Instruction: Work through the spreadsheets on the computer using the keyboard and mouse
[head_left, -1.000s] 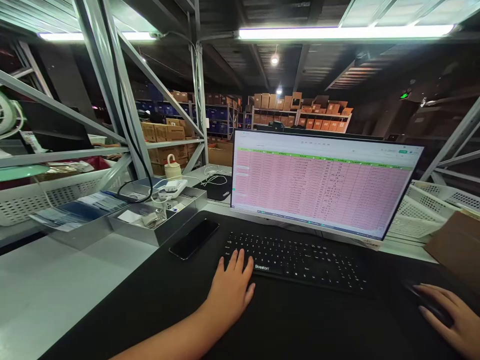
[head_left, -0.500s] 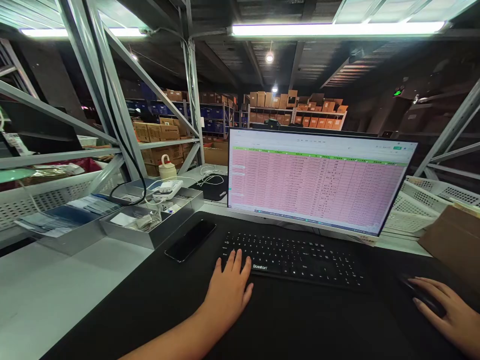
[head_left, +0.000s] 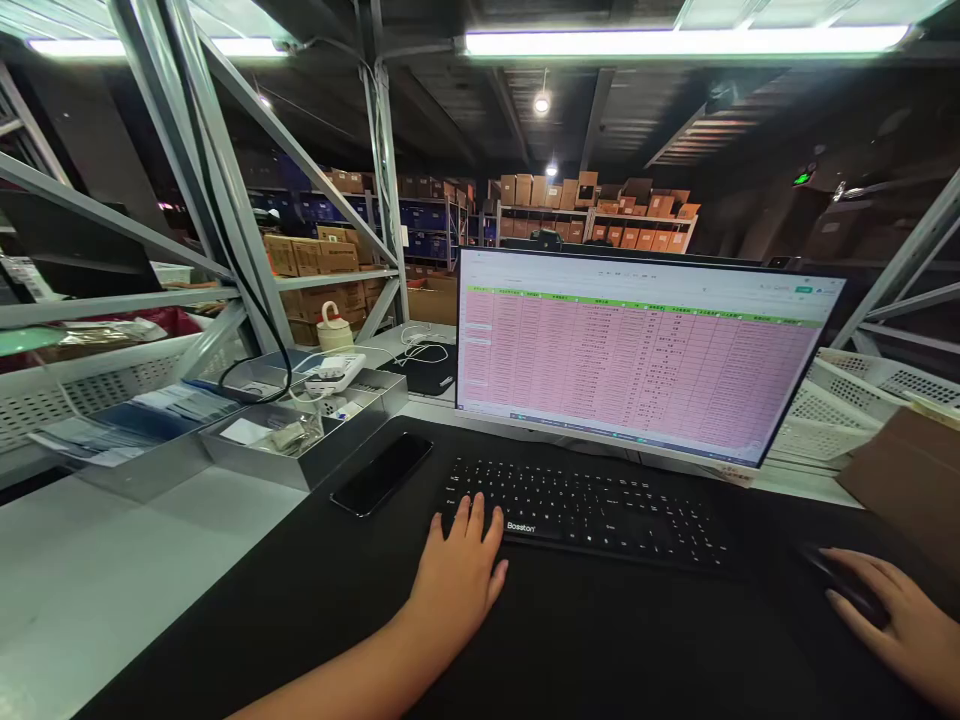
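My left hand (head_left: pixel 459 560) lies flat with its fingers spread over the lower left keys of a black keyboard (head_left: pixel 585 508). At the right edge my right hand (head_left: pixel 900 625) is wrapped round a black computer mouse (head_left: pixel 851 588), thumb on its near side and fingers along its far side. Both rest on a large black desk mat (head_left: pixel 600 640). Behind the keyboard stands a monitor (head_left: pixel 637 360), on which a spreadsheet with a green header row and pink cells shows. A dark-screened phone (head_left: pixel 382 473) lies left of the keyboard.
Grey trays (head_left: pixel 300 465) with papers and small items stand at the left, with a white power strip (head_left: pixel 335 374) and a cream bottle (head_left: pixel 334 330) behind. White perforated baskets (head_left: pixel 817 415) and a cardboard box (head_left: pixel 907 480) flank the right side. Metal posts (head_left: pixel 202 200) rise at the left.
The view has shifted slightly, so most things sit a little higher in the picture. Both hands keep their places on the keyboard and mouse.
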